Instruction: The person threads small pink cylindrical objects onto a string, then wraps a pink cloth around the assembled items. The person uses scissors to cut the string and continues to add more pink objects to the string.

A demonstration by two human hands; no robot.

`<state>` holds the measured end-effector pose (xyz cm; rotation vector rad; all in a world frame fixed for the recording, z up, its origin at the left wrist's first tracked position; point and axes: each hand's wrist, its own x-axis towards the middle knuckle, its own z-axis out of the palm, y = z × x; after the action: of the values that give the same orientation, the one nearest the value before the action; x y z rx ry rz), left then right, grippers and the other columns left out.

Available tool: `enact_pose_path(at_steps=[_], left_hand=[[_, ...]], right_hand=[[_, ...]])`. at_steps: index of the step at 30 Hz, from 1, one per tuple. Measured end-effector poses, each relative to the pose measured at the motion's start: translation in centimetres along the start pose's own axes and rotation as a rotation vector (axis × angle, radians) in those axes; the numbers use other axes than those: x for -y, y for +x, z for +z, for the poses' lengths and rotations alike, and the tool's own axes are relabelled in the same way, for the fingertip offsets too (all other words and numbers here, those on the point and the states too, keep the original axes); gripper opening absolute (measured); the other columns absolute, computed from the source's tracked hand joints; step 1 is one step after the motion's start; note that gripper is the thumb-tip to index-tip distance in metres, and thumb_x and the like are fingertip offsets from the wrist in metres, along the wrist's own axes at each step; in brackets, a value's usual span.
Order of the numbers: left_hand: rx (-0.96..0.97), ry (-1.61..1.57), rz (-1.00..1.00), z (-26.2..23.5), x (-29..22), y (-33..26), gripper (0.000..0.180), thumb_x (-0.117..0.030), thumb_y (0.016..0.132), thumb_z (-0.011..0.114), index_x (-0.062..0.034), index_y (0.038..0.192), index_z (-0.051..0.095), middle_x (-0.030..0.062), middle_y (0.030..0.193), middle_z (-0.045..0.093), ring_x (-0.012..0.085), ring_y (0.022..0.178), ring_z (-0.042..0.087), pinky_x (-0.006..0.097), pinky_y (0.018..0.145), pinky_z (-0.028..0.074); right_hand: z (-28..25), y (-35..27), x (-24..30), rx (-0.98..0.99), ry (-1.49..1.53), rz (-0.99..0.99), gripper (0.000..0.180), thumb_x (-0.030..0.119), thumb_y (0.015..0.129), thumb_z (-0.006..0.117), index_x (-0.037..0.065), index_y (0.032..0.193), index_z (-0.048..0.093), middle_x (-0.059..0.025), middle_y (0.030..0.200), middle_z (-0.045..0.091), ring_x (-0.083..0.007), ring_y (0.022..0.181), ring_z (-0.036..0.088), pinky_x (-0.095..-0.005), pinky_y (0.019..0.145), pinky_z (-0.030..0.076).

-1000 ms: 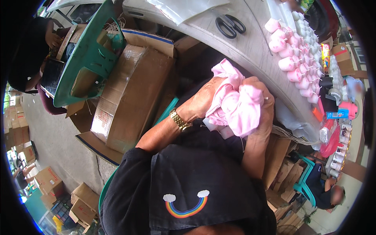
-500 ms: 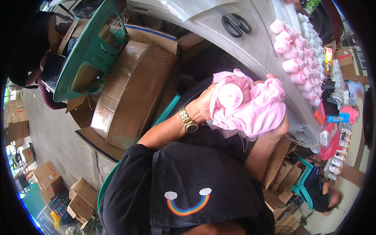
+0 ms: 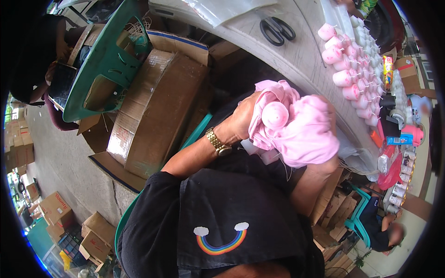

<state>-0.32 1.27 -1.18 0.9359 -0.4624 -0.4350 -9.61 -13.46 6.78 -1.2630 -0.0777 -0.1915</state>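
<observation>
My left hand (image 3: pixel 243 118), with a gold wristwatch on its wrist, is closed round a pale pink-and-white candle (image 3: pixel 275 115) bundled in a pink cloth (image 3: pixel 309 134). One round end of the candle faces up out of the folds. My right hand (image 3: pixel 328 167) grips the other part of the cloth, which drapes over most of its fingers. Below the cloth, over my lap, more pale candles (image 3: pixel 250 147) with wicks show in part. Rows of pink-and-white candles (image 3: pixel 351 92) stand on the table (image 3: pixel 306 55) to the right.
Black-handled scissors (image 3: pixel 277 31) and a clear plastic sheet (image 3: pixel 222 9) lie on the table. At my left are a large cardboard box (image 3: pixel 160 111) and a green plastic chair (image 3: pixel 99 65). A pink bottle (image 3: pixel 413 135) stands past the candles. Other people sit at far left and lower right.
The cloth has shifted over my right hand and now covers its fingers more. The candle has tilted, showing more of its side. My left hand keeps its grip.
</observation>
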Motion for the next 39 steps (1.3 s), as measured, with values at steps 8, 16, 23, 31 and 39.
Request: enact_pose_path(at_steps=[8,16,23,31,39], left_hand=[[0.067,0.627,0.379,0.0,-1.1,1.0,0.027,-0.018,0.099,0.041,-0.0002,0.082,0.051,0.0162,0.064,0.053,0.0338,0.055,0.055,0.042,0.051,0.041],[-0.046,0.340,0.190,0.3,-0.4,0.6,0.048,-0.038,0.102,0.039,0.0026,0.082,0.054,0.0140,0.069,0.056,0.0212,0.062,0.049,0.036,0.061,0.042],[-0.190,0.035,-0.031,0.5,1.6,0.9,0.050,-0.042,0.103,0.038,0.0017,0.088,0.058,0.0053,0.071,0.056,0.0132,0.067,0.048,0.031,0.063,0.043],[-0.233,0.101,-0.109,-0.6,0.4,1.3,0.034,-0.029,0.100,0.042,-0.0014,0.096,0.062,0.0132,0.083,0.064,0.0205,0.075,0.062,0.033,0.072,0.050],[0.083,0.333,-0.038,-1.4,0.6,2.4,0.042,-0.034,0.103,0.039,0.0001,0.093,0.061,0.0138,0.077,0.061,0.0169,0.071,0.054,0.035,0.067,0.047]], right_hand=[[3.3,1.7,-2.2,-0.155,-0.601,-0.278,0.029,0.003,0.086,0.060,0.000,0.115,0.054,-0.0094,0.109,0.057,-0.0188,0.099,0.056,-0.0315,0.092,0.043],[0.3,3.4,-5.4,-0.574,-0.514,-0.025,0.023,0.015,0.098,0.057,0.002,0.117,0.051,-0.0075,0.108,0.055,-0.0155,0.102,0.052,-0.0299,0.093,0.042],[1.1,2.0,-3.3,-0.451,-0.842,-0.233,0.029,0.006,0.086,0.067,0.000,0.112,0.056,-0.0122,0.106,0.056,-0.0245,0.101,0.057,-0.0362,0.091,0.045],[2.6,-0.6,-6.1,-0.224,-1.180,-0.585,0.038,0.001,0.070,0.073,0.007,0.107,0.069,-0.0102,0.097,0.052,-0.0252,0.086,0.058,-0.0346,0.072,0.050],[-2.3,-1.2,0.0,-0.049,-0.915,0.043,0.054,0.011,0.071,0.059,0.005,0.124,0.061,-0.0089,0.106,0.044,-0.0119,0.073,0.042,-0.0239,0.063,0.039]])
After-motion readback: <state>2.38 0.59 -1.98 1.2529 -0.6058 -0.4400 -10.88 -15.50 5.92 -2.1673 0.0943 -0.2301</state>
